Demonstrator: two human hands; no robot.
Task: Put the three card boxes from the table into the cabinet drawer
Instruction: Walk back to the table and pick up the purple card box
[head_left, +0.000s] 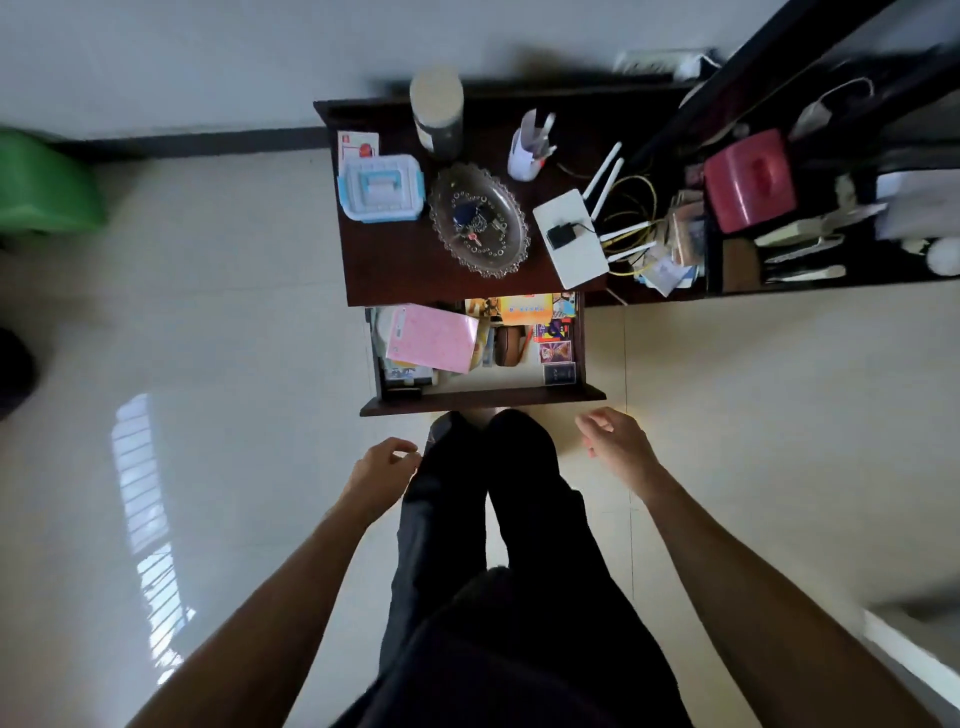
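Below dark cabinet top (395, 270), open drawer (483, 400) holds card boxes (556, 353), pink booklet (434, 338).

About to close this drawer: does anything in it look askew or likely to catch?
Yes. In the open drawer, the pink booklet lies tilted on the left-hand pile, one corner propped up, so it might catch. Both hands, left and right, are empty.

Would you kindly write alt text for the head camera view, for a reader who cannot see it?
Seen from above, a person stands before an open drawer full of colourful boxes and cards, with the left hand and right hand empty and loosely curled. The dark cabinet top holds a glass dish, a router and a blue-lidded container.
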